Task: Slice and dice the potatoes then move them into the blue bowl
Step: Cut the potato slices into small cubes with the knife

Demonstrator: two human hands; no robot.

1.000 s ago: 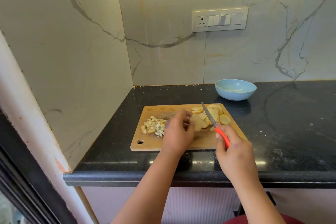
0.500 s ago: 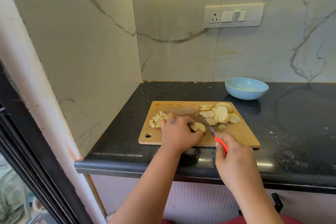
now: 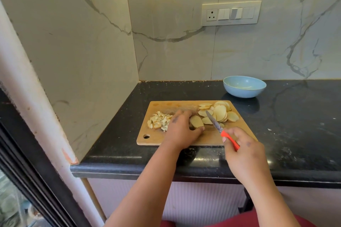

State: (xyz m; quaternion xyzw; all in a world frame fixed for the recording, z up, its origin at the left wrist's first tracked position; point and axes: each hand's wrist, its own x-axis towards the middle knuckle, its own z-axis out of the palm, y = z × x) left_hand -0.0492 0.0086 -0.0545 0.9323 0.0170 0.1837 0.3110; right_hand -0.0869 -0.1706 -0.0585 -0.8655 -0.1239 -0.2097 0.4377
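Board is your ref pt, on the black counter. Your L hand lies mid-board, fingers curled w/ thumb against a potato slice. Your R hand is off the board's near-right corner, fingers clamped on the knife, blade over the slice pile at far right. Diced bits at board's left; blue bowl beyond the far-right corner.

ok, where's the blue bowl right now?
Head view, right of centre: the blue bowl sits on the black counter by the back wall, just beyond the cutting board's far-right corner.
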